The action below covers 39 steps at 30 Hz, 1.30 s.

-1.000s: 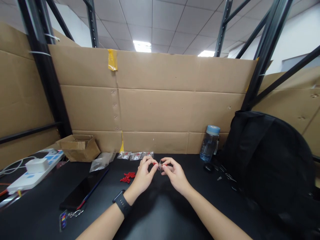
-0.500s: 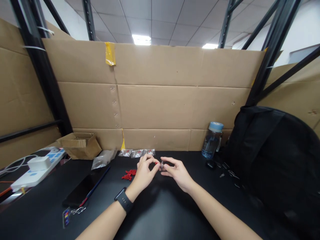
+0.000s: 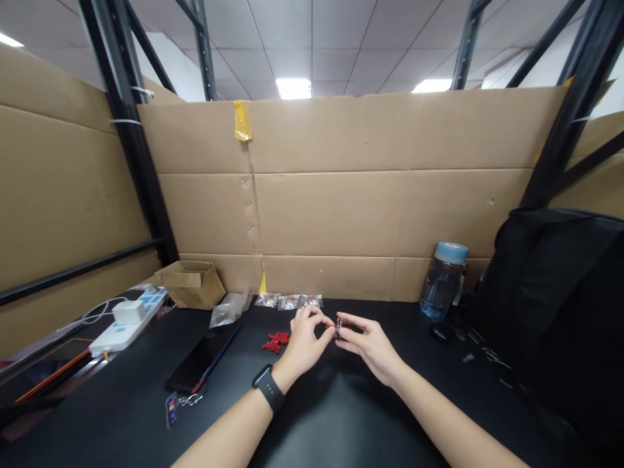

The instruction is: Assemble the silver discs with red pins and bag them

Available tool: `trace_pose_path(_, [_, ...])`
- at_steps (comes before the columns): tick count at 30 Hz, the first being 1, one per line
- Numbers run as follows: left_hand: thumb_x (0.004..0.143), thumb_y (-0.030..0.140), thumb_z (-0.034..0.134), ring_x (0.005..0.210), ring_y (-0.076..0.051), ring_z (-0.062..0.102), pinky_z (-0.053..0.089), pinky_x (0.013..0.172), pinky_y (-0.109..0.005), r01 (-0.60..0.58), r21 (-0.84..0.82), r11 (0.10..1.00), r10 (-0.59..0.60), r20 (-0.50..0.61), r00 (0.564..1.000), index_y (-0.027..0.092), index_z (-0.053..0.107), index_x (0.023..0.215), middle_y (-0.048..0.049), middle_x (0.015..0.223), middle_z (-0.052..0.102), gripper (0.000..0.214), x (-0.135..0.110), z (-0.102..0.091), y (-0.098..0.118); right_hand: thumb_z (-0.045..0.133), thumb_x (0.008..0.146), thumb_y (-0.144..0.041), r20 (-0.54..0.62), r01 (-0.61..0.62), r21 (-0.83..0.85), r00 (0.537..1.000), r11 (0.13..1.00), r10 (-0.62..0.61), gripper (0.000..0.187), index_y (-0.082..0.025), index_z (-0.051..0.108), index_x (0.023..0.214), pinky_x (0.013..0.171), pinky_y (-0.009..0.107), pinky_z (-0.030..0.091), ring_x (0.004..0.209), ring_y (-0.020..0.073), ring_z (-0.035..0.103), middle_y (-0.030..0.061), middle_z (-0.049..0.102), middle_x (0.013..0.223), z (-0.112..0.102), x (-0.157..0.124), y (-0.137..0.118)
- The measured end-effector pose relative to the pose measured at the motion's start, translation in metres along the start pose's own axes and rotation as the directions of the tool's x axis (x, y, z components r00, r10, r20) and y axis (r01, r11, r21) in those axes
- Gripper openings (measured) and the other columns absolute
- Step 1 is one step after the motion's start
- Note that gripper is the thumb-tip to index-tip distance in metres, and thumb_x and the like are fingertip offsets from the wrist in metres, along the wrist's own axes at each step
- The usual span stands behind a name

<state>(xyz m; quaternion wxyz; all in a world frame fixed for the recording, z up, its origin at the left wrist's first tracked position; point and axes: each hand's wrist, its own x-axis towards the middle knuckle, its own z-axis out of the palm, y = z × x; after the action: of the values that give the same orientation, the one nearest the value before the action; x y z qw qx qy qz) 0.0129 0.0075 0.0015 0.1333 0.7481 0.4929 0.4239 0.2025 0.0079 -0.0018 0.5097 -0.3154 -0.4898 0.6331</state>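
One small round piece held above a black tabletop, with cardboard behind

The piece (image 3: 338,329) is near the middle of the view, raised over the bare front of the tabletop (image 3: 331,429). The left hand (image 3: 308,338) has thumb and fingers closed on something small and red beside it; the right hand (image 3: 373,344) grips its edge between thumb and fingers. Finer detail is too small to make out.

The surface is dark and smooth, with a pale sheen near the front and soft shadows under the arms. Left of the hands lies a clump of red pieces (image 3: 277,341), then a black phone (image 3: 197,364) with a pen (image 3: 217,357) along its right side and a key ring (image 3: 191,400) near its lower end. Three clear packets (image 3: 289,301) line the foot of the cardboard wall (image 3: 322,136). Toward the left stand an open carton (image 3: 195,289) and a white power strip (image 3: 117,335).

On the right, a blue-lidded bottle (image 3: 441,286) stands upright near a black backpack (image 3: 560,312).

Dark metal posts (image 3: 129,136) frame the space. Above the wall, pale ceiling tiles (image 3: 336,32) surround lit panels (image 3: 293,88), and yellow tape (image 3: 242,121) hangs over the cardboard's top edge.
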Motion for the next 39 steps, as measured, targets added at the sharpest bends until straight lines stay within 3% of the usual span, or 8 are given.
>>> trace_pose_path(7, [0.092,0.039,0.061,0.117,-0.027,0.052,0.038,0.098,-0.046,-0.046,0.03,0.999,0.045,0.031,0.999,0.031,0.074,0.094,-0.0049,0.114,0.061,0.016,0.008,-0.01,-0.006,0.091,0.067,-0.03,0.0,-0.048,-0.063,0.999,0.997,0.048,0.063,-0.02,0.069,0.125,0.092,0.05,0.06,0.107,0.0298,0.071,0.0104,0.074,0.11,-0.006,0.002,0.008])
trace_pose_path(10, [0.092,0.039,0.059,0.114,-0.028,0.052,0.036,0.1,-0.047,0.009,0.194,0.981,0.011,-0.105,0.994,0.03,0.073,0.101,-0.0059,0.114,0.063,0.019,0.021,-0.04,-0.03,0.092,0.065,-0.031,-0.003,-0.056,-0.085,0.998,0.995,0.056,0.068,-0.02,0.068,0.128,0.093,0.049,0.06,0.104,0.0277,0.072,0.0089,0.075,0.097,-0.008,0.003,0.008])
trace_pose_path(12, [0.091,0.036,0.058,0.114,-0.031,0.051,0.036,0.098,-0.048,0.167,0.338,0.926,-0.092,-0.228,0.969,0.028,0.071,0.105,-0.0088,0.115,0.066,0.021,0.026,-0.07,-0.056,0.093,0.064,-0.032,-0.013,-0.058,-0.098,0.998,0.993,0.058,0.07,-0.02,0.068,0.128,0.093,0.049,0.06,0.103,0.027,0.071,0.0083,0.075,0.093,-0.009,0.003,0.006])
trace_pose_path(16, [0.089,0.033,0.052,0.118,-0.038,0.052,0.038,0.094,-0.051,0.591,0.432,0.681,-0.381,-0.481,0.79,0.022,0.065,0.117,-0.0146,0.122,0.067,0.033,0.02,-0.129,-0.118,0.092,0.063,-0.033,-0.017,-0.018,-0.163,1.0,0.986,0.016,0.066,-0.02,0.07,0.124,0.087,0.047,0.063,0.102,0.0267,0.07,0.0094,0.072,0.101,-0.011,0.003,-0.002])
trace_pose_path(19, [0.084,0.042,0.053,0.118,-0.043,0.055,0.039,0.092,-0.054,0.752,0.392,0.529,-0.594,-0.461,0.659,0.023,0.062,0.122,-0.017,0.117,0.071,0.043,0.012,-0.152,-0.154,0.09,0.064,-0.034,0.032,0.069,-0.25,0.998,0.966,-0.063,0.057,-0.022,0.074,0.117,0.078,0.043,0.065,0.105,0.0279,0.067,0.0103,0.064,0.121,-0.014,0.003,-0.009])
trace_pose_path(21, [0.082,0.044,0.053,0.115,-0.043,0.059,0.039,0.091,-0.053,0.774,0.384,0.504,-0.661,-0.404,0.632,0.024,0.062,0.123,-0.0178,0.115,0.072,0.046,0.009,-0.155,-0.168,0.088,0.066,-0.035,0.06,0.114,-0.298,0.993,0.948,-0.1,0.052,-0.023,0.075,0.115,0.074,0.04,0.065,0.106,0.0285,0.066,0.0099,0.059,0.127,-0.016,0.004,-0.01])
trace_pose_path(27, [0.077,0.042,0.059,0.115,-0.042,0.063,0.042,0.095,-0.051,0.763,0.298,0.574,-0.683,-0.339,0.647,0.022,0.061,0.124,-0.0177,0.12,0.071,0.051,0.015,-0.145,-0.187,0.086,0.067,-0.035,0.078,0.164,-0.372,0.986,0.914,-0.145,0.057,-0.025,0.071,0.122,0.069,0.037,0.063,0.104,0.0285,0.067,0.011,0.059,0.13,-0.024,0.009,-0.005])
trace_pose_path(39, [0.073,0.057,0.069,0.115,-0.041,0.063,0.043,0.093,-0.054,0.793,0.151,0.591,-0.707,-0.375,0.599,0.027,0.07,0.117,-0.0114,0.119,0.074,0.053,0.016,-0.153,-0.177,0.084,0.067,-0.029,0.102,0.163,-0.429,0.986,0.888,-0.132,0.061,-0.024,0.066,0.124,0.07,0.036,0.062,0.102,0.0272,0.068,0.0115,0.064,0.125,-0.029,0.01,-0.004])
